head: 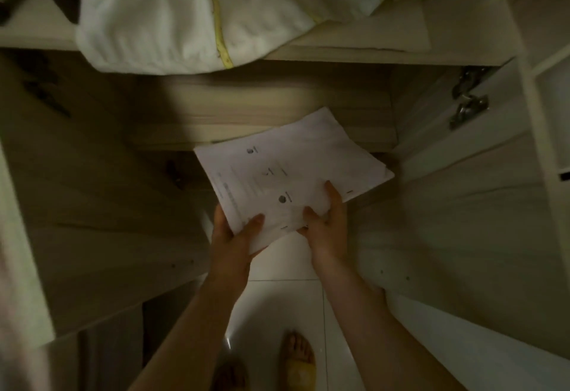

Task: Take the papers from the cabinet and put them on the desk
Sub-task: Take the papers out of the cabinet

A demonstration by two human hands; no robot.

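A thin stack of white printed papers (290,168) is held in front of the open cabinet (262,125), tilted, its far end over the wooden shelf edge. My left hand (234,236) grips the stack's near left corner, thumb on top. My right hand (330,224) holds the near right edge, fingers on top of the sheets. Both hands are in the middle of the head view, forearms reaching up from the bottom.
White folded bedding with yellow piping (191,14) lies on the shelf above, overhanging its edge. The open cabinet door with a metal hinge (468,97) stands at the right. White floor tiles (277,304) and my foot in a slipper (297,363) are below.
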